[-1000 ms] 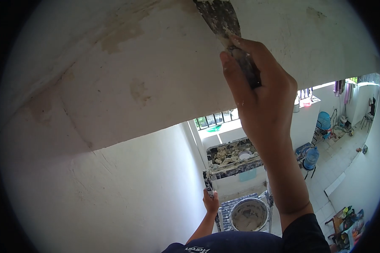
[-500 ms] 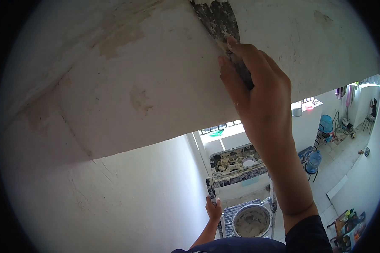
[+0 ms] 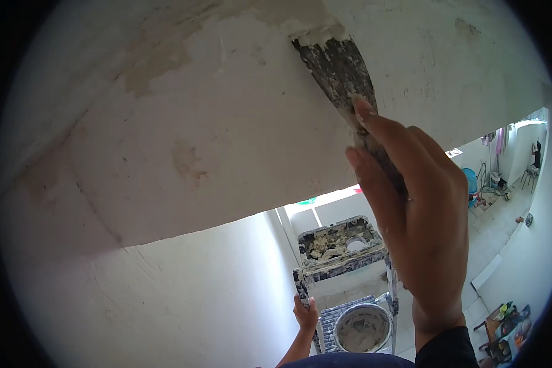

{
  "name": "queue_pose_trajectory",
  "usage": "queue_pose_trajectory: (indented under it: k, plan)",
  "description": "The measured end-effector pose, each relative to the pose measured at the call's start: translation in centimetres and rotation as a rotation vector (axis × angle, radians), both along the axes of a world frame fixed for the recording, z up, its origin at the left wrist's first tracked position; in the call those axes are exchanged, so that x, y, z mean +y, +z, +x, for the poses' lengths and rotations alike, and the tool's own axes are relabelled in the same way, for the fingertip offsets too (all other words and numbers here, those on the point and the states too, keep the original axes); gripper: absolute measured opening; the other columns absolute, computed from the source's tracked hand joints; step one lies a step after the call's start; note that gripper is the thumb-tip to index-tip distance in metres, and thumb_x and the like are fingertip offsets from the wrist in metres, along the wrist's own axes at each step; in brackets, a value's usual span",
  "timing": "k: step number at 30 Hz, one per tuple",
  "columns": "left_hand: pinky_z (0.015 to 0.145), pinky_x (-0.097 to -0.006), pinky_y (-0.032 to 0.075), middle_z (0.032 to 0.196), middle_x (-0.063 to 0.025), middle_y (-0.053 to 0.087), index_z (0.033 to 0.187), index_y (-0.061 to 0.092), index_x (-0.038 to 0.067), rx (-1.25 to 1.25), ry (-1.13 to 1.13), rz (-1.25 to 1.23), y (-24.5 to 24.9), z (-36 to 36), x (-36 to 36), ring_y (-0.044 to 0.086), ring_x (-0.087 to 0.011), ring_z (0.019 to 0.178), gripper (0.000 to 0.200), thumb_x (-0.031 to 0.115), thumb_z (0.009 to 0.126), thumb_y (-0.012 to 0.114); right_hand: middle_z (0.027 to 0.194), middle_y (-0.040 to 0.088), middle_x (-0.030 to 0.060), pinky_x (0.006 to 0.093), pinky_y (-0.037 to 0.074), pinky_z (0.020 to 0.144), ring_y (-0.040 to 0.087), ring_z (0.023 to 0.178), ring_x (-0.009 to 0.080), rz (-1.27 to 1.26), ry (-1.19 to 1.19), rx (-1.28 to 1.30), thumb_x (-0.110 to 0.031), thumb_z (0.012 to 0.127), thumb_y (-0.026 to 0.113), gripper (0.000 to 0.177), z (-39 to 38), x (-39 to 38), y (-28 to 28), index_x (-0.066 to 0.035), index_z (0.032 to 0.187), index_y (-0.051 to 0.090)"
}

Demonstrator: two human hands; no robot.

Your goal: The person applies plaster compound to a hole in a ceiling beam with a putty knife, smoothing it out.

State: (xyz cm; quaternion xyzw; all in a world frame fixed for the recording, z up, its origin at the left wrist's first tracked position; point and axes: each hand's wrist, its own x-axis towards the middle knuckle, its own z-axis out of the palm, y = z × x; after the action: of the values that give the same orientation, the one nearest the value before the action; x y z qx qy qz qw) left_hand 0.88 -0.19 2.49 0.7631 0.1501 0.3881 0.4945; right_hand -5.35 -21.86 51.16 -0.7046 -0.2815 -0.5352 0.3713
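A plaster-crusted putty knife is gripped in my right hand, thumb and fingers closed round its handle. Its wide blade points up, with pale filler along the front edge against the white overhead surface. Damp beige patches show near the blade and further left. Lower down, my left hand is wrapped round the spattered upright rail of a stepladder. A bucket of grey-white filler sits on the ladder's step just right of that hand.
The ladder's top tray holds lumps of dried plaster and a round white thing. A white wall stands on the left. Far below at right are a tiled floor, a blue container, a cluttered low table and another person.
My right hand has drawn the putty knife down and to the right, and a damp smear shows above the blade. My left hand keeps its hold. The view has shifted slightly.
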Motion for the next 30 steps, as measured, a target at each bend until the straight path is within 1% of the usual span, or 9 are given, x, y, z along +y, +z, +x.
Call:
queue_pose_trajectory:
  k: [4,8,12,13,15,19,22,25,30]
  plan:
    - [0.072,-0.0408,0.053,0.085,-0.0192,0.067,0.111,0.055,-0.001,0.021,-0.014,-0.026,0.4,-0.2,-0.1,0.069,-0.033,0.078,0.029,0.009,0.087,0.066,0.085,0.069,0.012,0.0301,0.05,0.062,0.064,0.069,0.0184,0.052,0.027,-0.129,-0.009,0.091,0.07,0.044,0.8,0.0,-2.7,0.0,0.133,0.061]
    - [0.073,-0.0414,0.053,0.086,-0.0202,0.067,0.113,0.055,-0.002,0.013,-0.016,-0.022,0.4,-0.1,-0.1,0.069,-0.0342,0.079,0.032,0.011,0.087,0.066,0.077,0.066,0.0085,0.0263,0.045,0.055,0.059,0.063,0.0138,0.198,0.106,-0.309,-0.011,0.093,0.069,0.043,1.9,1.4,-2.8,-0.001,0.134,0.062]
    - [0.073,-0.042,0.053,0.087,-0.0211,0.067,0.115,0.054,-0.003,0.018,-0.021,-0.002,0.5,-0.3,-0.1,0.068,-0.0351,0.078,0.034,0.011,0.086,0.067,0.069,0.062,0.0052,0.0238,0.039,0.047,0.053,0.055,0.0073,0.188,0.11,-0.246,-0.013,0.095,0.068,0.036,1.8,3.3,-0.9,-0.002,0.129,0.066]
    - [0.073,-0.0415,0.053,0.087,-0.0205,0.067,0.115,0.054,-0.002,0.005,-0.02,0.008,0.0,-0.1,0.0,0.068,-0.0344,0.078,0.034,0.011,0.087,0.067,0.065,0.06,0.0033,0.024,0.035,0.045,0.05,0.052,0.0061,0.231,0.11,-0.294,-0.014,0.096,0.067,0.033,2.2,4.0,-0.5,-0.001,0.127,0.067]
    - [0.073,-0.041,0.053,0.087,-0.0193,0.068,0.115,0.054,-0.002,0.024,-0.016,0.001,-0.9,0.2,0.3,0.068,-0.0338,0.078,0.032,0.01,0.087,0.066,0.064,0.058,0.0033,0.024,0.034,0.045,0.048,0.052,0.0064,0.245,0.077,-0.281,-0.014,0.096,0.067,0.032,2.9,4.7,0.1,-0.001,0.126,0.068]
    - [0.074,-0.0408,0.053,0.088,-0.0196,0.068,0.114,0.054,-0.002,0.041,-0.029,-0.019,-0.4,0.0,0.2,0.069,-0.0337,0.08,0.032,0.01,0.087,0.066,0.063,0.056,0.0035,0.0247,0.033,0.046,0.047,0.051,0.007,0.303,0.066,-0.32,-0.013,0.096,0.067,0.03,3.7,5.8,1.1,0.0,0.124,0.069]
    - [0.072,-0.0441,0.053,0.088,-0.0243,0.068,0.118,0.055,-0.003,-0.029,-0.043,0.007,0.0,-0.1,0.1,0.069,-0.0412,0.081,0.038,0.016,0.088,0.067,0.064,0.056,0.004,0.0253,0.033,0.046,0.046,0.051,0.007,0.303,0.064,-0.333,-0.012,0.096,0.067,0.03,4.3,6.0,1.3,0.0,0.123,0.069]
    - [0.073,-0.0433,0.054,0.089,-0.0231,0.068,0.118,0.054,-0.002,-0.008,-0.025,0.021,-0.2,0.1,0.2,0.069,-0.0397,0.082,0.037,0.015,0.087,0.067,0.064,0.056,0.0047,0.0262,0.035,0.046,0.046,0.05,0.0081,0.289,0.034,-0.312,-0.012,0.096,0.067,0.029,4.5,6.4,1.3,0.0,0.122,0.068]
    - [0.072,-0.0434,0.053,0.088,-0.023,0.068,0.117,0.054,-0.002,-0.005,-0.07,-0.025,-0.3,-0.1,0.4,0.069,-0.0394,0.081,0.036,0.015,0.087,0.068,0.068,0.062,0.0116,0.0302,0.045,0.048,0.06,0.054,0.0168,0.171,-0.109,-0.25,-0.01,0.097,0.063,0.026,3.0,6.6,2.0,0.004,0.119,0.066]
